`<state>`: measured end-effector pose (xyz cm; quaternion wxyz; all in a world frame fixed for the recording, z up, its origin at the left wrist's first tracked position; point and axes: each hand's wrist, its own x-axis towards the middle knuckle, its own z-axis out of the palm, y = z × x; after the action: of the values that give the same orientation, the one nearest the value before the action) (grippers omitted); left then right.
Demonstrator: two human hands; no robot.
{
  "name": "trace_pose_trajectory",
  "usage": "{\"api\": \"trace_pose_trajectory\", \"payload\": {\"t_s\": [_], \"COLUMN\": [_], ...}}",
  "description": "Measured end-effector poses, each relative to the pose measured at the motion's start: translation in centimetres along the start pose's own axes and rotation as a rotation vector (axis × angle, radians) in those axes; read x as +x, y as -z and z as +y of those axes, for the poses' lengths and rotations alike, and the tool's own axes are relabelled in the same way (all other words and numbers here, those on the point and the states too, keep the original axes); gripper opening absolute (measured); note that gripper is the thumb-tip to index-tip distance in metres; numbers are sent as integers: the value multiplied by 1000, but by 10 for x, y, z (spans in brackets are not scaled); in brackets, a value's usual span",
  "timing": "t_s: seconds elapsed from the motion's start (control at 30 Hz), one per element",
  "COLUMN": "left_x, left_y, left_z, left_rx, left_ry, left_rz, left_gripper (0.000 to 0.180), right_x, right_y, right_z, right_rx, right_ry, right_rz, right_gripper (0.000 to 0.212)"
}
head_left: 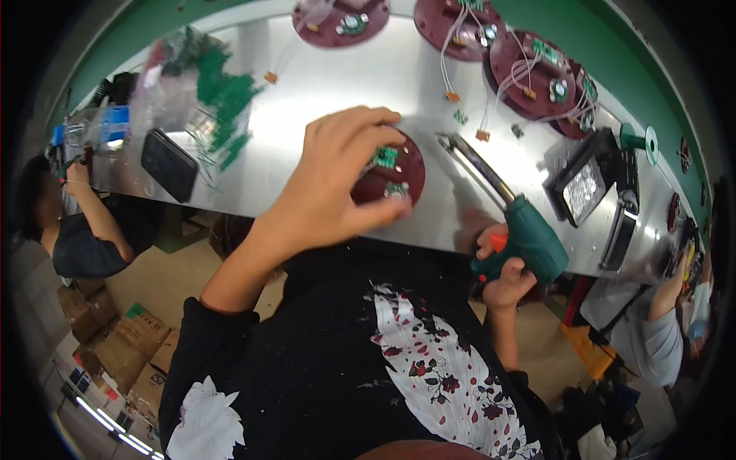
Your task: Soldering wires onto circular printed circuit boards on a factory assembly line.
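My left hand (326,180) reaches over a round maroon disc (415,170) on the metal worktop, fingers and thumb spread apart across its left part. Two small green circuit boards show on this disc, one of them a green board (386,157) between my thumb and fingers. Whether my fingertips press on the disc is hard to tell. In my right hand (510,282) is a dark green soldering gun (534,241) with a red trigger. Its long metal barrel points up and left, and the tip stands apart from the disc, to its right.
More maroon discs (529,73) with boards and white wires lie along the far edge. A black phone (169,165) and green wire pieces (222,92) are at left. A black box with crumpled silvery filling (584,190) and a spool (650,143) stand right. Other people sit on both sides.
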<state>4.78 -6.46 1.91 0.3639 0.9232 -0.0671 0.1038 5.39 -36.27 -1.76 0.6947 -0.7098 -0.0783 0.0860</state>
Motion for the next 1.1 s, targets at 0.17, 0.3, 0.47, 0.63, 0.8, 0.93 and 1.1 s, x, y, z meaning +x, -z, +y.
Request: {"api": "trace_pose_trajectory", "payload": {"t_s": [0.17, 0.3, 0.47, 0.63, 0.8, 0.93, 1.1], "left_x": [-8, 29, 116, 142, 160, 178, 184], "left_y": [40, 101, 149, 156, 146, 144, 157], "left_z": [2, 9, -42, -54, -154, -240, -251], "left_rx": [262, 284, 264, -140, 121, 729, 766], "left_ry": [-85, 16, 133, 478, 486, 564, 571], "left_rz": [-387, -704, 79, 271, 199, 229, 60], "left_gripper": [108, 106, 85, 75, 79, 95, 105], "right_x": [2, -1, 5, 11, 10, 10, 7], "right_y": [-3, -2, -14, -15, -17, -13, -13], "right_z": [14, 18, 12, 17, 3, 3, 11], "right_rx": [85, 106, 86, 121, 95, 102, 119], "right_ry": [21, 110, 140, 152, 119, 109, 103], "right_rz": [-3, 27, 51, 36, 44, 24, 33], "right_gripper": [72, 71, 70, 69, 67, 67, 66]}}
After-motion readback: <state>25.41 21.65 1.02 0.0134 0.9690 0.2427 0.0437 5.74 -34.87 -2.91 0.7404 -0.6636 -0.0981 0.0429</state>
